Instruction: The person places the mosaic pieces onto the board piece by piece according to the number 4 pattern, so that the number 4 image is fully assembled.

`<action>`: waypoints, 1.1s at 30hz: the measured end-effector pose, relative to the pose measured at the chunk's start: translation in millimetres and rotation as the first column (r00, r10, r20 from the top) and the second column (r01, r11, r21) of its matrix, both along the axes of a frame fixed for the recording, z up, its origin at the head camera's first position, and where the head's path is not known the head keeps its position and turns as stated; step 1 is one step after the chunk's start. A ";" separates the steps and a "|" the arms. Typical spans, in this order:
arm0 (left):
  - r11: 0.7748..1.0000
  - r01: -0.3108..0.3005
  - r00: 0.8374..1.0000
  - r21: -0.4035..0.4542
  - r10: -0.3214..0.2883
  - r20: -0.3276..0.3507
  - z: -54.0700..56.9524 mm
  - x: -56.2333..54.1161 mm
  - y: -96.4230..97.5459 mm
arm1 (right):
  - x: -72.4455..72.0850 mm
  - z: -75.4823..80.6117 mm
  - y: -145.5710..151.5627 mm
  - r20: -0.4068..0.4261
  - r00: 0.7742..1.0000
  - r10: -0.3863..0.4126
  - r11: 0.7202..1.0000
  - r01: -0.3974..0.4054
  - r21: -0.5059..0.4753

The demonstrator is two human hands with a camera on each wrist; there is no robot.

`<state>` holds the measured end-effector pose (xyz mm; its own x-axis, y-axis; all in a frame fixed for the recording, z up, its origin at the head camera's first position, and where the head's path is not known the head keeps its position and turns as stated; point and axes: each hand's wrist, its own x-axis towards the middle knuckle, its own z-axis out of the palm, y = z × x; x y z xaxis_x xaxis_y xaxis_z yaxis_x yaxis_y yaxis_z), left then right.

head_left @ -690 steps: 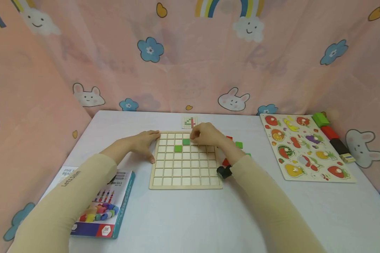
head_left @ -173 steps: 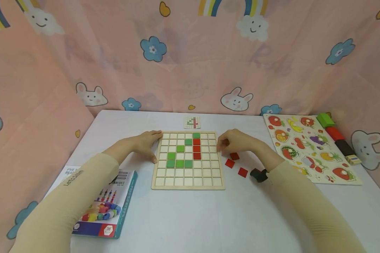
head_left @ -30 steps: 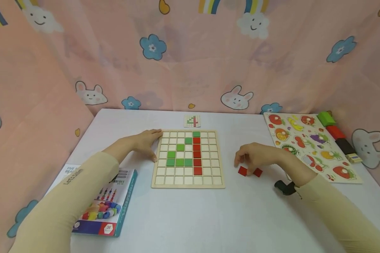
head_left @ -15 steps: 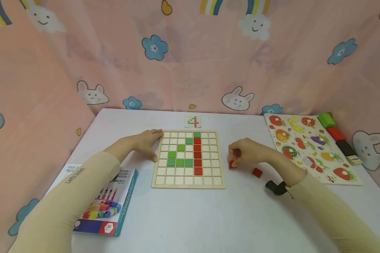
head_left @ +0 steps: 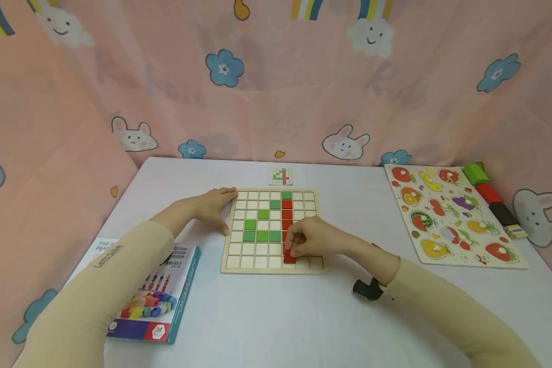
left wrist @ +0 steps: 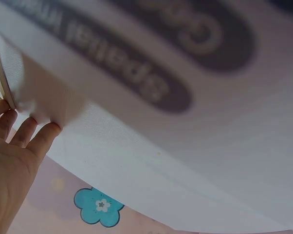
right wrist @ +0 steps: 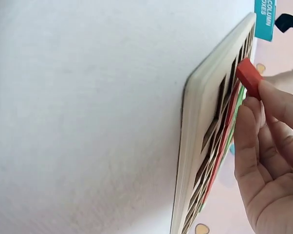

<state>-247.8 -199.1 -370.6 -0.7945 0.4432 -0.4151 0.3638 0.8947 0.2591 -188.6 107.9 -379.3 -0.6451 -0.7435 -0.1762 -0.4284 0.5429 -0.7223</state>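
A wooden grid board (head_left: 247, 249) lies on the white table with green tiles (head_left: 263, 214) and a column of red tiles (head_left: 287, 214) in its cells. My left hand (head_left: 208, 209) rests at the board's left edge, fingers extended; its fingertips also show by the edge in the left wrist view. Over the lower end of the red column, my right hand (head_left: 319, 237) pinches a square red tile (right wrist: 248, 78) between thumb and fingers. In the right wrist view that tile is tilted above the board. The right hand covers some lower right cells.
A small pattern card (head_left: 280, 176) lies behind the board. At left is a bead-game box (head_left: 165, 317), partly under the left sleeve. A fruit puzzle board (head_left: 451, 220) and coloured blocks (head_left: 489, 193) lie at right. The right forearm mostly hides another red tile (head_left: 375, 245).
The right hand has picked up a red tile from the table right of the board and carried it left over the red column. The left hand stays in place.
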 end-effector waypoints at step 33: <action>1.000 -0.002 1.000 0.009 0.002 0.002 -1.4 -0.8 -0.3 | -18.8 14.7 150.5 0.046 0.996 -0.079 0.941 0.060 0.333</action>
<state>-248.6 -199.3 -372.0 -0.7949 0.4453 -0.4122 0.3614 0.8931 0.2680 -207.4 258.4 -364.6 -0.6744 -0.5903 -0.4435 -0.3439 0.7827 -0.5188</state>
